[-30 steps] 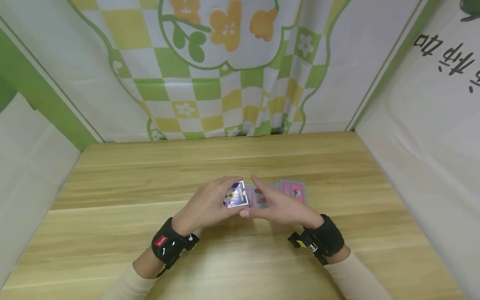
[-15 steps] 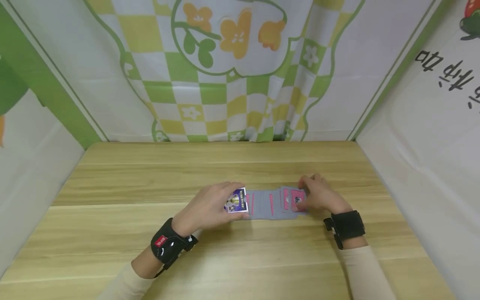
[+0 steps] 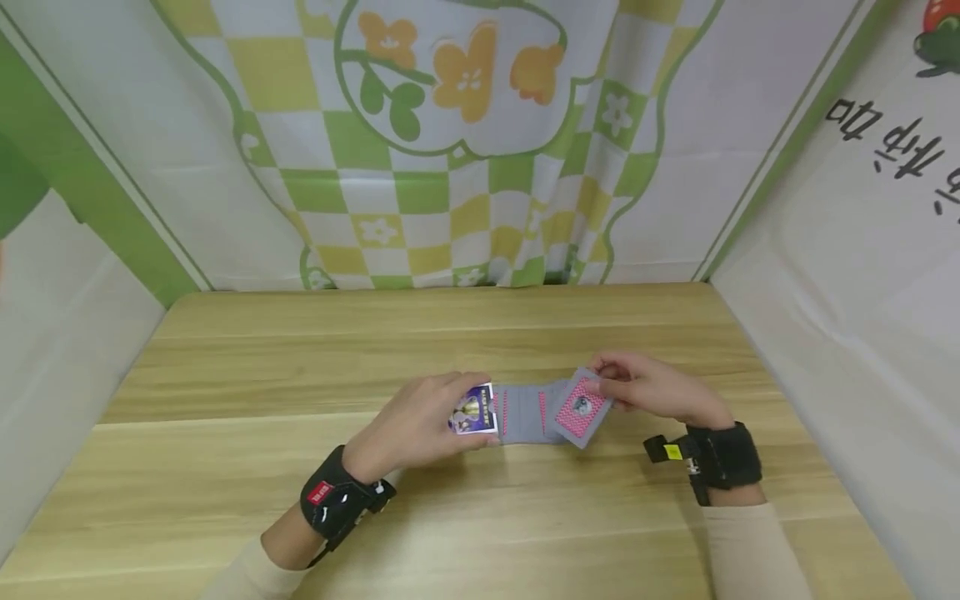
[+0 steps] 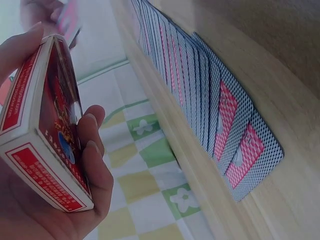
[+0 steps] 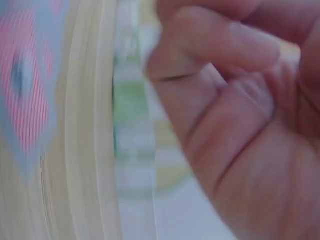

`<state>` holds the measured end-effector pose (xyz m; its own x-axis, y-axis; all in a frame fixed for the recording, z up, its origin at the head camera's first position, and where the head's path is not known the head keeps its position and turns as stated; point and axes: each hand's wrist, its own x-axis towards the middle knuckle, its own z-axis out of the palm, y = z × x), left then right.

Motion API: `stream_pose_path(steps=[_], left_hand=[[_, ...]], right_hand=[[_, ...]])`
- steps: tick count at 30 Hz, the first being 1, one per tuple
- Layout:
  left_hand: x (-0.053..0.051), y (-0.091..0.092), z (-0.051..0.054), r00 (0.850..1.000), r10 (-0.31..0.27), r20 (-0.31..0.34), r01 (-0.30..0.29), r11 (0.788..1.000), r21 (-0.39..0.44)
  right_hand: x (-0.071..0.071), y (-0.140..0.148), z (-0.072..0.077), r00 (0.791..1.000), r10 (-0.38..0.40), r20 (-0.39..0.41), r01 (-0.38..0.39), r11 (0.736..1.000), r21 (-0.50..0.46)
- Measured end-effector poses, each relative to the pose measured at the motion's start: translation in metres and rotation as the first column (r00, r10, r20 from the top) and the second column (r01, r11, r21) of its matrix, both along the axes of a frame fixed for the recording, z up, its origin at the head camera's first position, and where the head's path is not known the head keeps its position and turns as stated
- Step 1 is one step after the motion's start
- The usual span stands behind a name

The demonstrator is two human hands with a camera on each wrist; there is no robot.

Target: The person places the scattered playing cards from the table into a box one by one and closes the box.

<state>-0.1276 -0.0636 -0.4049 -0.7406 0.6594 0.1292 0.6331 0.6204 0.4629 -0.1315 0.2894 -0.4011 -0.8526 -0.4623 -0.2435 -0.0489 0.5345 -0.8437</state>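
In the head view my left hand [image 3: 420,423] grips a small playing card box [image 3: 472,410] upright, fingers on one side and thumb on the other. The left wrist view shows the box [image 4: 52,125] with red printed panels and white edges. To its right lies a row of overlapping playing cards [image 3: 523,414], backs up. At the row's right end my right hand [image 3: 663,392] pinches a playing card [image 3: 583,407] with a pink patterned back, turned at an angle to the row. Whether more cards lie beneath it is hidden. That card [image 5: 22,75] is blurred in the right wrist view.
A wood-grain table [image 3: 480,533] spans the work area. Behind it hangs a green and yellow checked curtain [image 3: 420,192]. A white side wall [image 3: 840,275] with dark lettering stands at the right.
My right hand has moved from beside the box to the right end of the row and lifted a card there, tilting it. The left hand still holds the box in nearly the same place.
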Motion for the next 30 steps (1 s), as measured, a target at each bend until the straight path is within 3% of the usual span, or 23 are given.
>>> stream_pose_path(steps=[6,18,24,27,30], left_hand=[[0.001,0.000,-0.001,1.000,0.012,-0.025,-0.011,0.999,0.033],[0.002,0.001,-0.003,1.000,-0.012,-0.011,0.012,0.999,0.040],[0.003,0.001,0.000,1.000,0.028,0.012,-0.029,0.999,0.045],[0.003,0.001,0.001,0.999,0.048,0.015,-0.049,0.998,0.050],[0.002,0.001,0.002,0.999,0.050,0.004,-0.050,0.998,0.048]], right_hand=[[0.004,-0.039,0.008,0.999,-0.038,0.038,0.044,0.981,-0.190],[0.013,-0.075,0.002,0.975,-0.184,0.120,0.212,0.934,-0.286],[0.017,-0.087,0.004,0.963,-0.226,0.149,0.264,0.906,-0.331],[0.019,-0.089,0.005,0.975,-0.147,0.166,0.197,0.919,-0.341],[0.020,-0.088,0.007,0.990,-0.027,0.137,0.059,0.970,-0.237]])
